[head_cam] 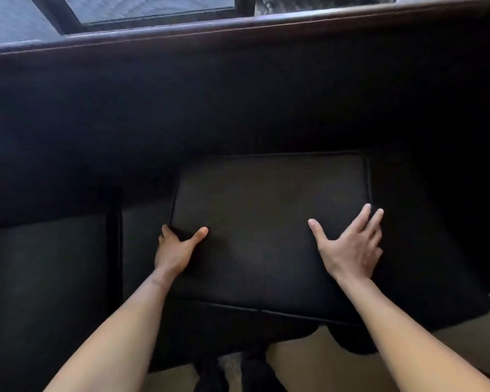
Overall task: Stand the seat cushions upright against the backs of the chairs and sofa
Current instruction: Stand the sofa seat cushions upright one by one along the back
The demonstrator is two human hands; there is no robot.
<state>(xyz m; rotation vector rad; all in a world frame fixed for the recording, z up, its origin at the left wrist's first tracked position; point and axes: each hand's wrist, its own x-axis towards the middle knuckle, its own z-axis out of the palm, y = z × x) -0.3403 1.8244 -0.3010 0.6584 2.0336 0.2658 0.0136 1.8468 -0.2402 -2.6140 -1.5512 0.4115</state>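
A dark, piped seat cushion [266,222] lies on the sofa seat in front of me, its far edge towards the sofa back [210,103]. My left hand [176,250] grips the cushion's left edge, thumb on top and fingers curled under the side. My right hand [351,244] rests flat on the cushion's right part with fingers spread, reaching to its right edge. A second dark seat cushion [46,278] lies flat on the seat to the left.
The sofa's wooden top rail [266,26] runs along the back, with a window frame [159,12] behind it. Beige floor [450,335] shows at the lower right. My dark shoes [232,374] stand close to the sofa front.
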